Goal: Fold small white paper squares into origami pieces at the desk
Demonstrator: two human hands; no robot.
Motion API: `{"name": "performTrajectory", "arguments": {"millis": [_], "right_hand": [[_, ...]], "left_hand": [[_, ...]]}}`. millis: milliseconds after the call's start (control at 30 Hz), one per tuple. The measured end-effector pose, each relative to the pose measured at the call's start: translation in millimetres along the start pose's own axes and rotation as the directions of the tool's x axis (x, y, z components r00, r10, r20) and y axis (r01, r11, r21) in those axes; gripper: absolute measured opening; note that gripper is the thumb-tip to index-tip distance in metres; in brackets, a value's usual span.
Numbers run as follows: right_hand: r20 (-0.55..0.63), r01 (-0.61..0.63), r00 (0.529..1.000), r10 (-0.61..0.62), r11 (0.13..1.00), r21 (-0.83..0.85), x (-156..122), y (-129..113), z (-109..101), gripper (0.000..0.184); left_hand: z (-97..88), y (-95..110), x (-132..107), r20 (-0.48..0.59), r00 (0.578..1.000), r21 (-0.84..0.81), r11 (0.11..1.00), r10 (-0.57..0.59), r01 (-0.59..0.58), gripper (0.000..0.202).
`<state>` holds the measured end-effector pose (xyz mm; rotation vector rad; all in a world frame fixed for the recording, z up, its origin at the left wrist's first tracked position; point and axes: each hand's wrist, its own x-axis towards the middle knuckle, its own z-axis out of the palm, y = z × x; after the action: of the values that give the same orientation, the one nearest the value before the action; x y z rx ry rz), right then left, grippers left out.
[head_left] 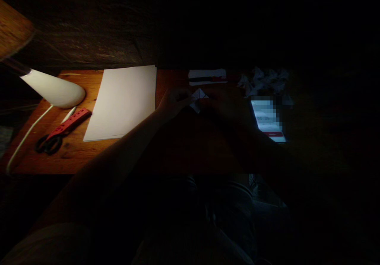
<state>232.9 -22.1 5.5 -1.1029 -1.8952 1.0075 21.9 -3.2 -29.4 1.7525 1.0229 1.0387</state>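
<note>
A small folded piece of white paper, with a pointed diamond outline and visible creases, is between my two hands above the middle of the wooden table. My left hand grips its left side with closed fingers. On the opposite side, my right hand is closed at the paper's right edge, though deep shadow hides most of its fingers. Behind the hands lies a small stack of white paper pieces with a dark and red pen-like tool across it.
At left, a white lamp lights the wooden table, near scissors in a red cover. A stack of white sheets lies left of my hands. Right are a lit phone and several folded paper pieces.
</note>
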Motion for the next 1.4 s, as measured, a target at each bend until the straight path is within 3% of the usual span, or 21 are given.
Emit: {"name": "performTrajectory", "arguments": {"millis": [200, 400, 700, 900, 1167, 1400], "right_hand": [[0.007, 0.026, 1.000, -0.025, 0.991, -0.130, -7.2, -16.5, -12.3, 0.021], [-0.053, 0.015, 0.998, -0.017, 0.999, -0.034, -0.2, 3.5, 4.4, 0.016], [0.025, 0.036, 0.999, -0.036, 0.999, 0.010, 6.4, 28.2, 9.4, 0.011], [0.054, 0.052, 0.997, -0.050, 0.998, -0.037, 5.3, 28.7, 10.1, 0.013], [0.035, 0.067, 0.997, -0.068, 0.997, 0.029, 2.4, 16.1, 5.9, 0.011], [0.040, 0.007, 0.999, -0.010, 0.997, 0.072, 3.8, 19.4, 7.9, 0.009]], "left_hand": [[1.0, -2.9, -0.5, -0.013, 1.000, -0.047, 0.999, 0.025, -0.025, 0.028], [0.7, -6.6, 0.2, -0.034, 0.998, -0.056, 0.997, 0.048, -0.050, 0.026], [-0.9, -3.8, 0.1, 0.048, 0.998, 0.008, 0.999, 0.039, -0.039, 0.020], [-0.3, -1.4, 1.0, 0.067, 0.998, -0.050, 0.999, -0.003, 0.007, 0.022], [0.0, 2.7, 1.1, -0.002, 1.000, -0.072, 0.997, -0.031, 0.031, 0.024], [-0.9, 0.7, 0.9, 0.005, 1.000, -0.057, 0.998, -0.029, 0.029, 0.024]]}}
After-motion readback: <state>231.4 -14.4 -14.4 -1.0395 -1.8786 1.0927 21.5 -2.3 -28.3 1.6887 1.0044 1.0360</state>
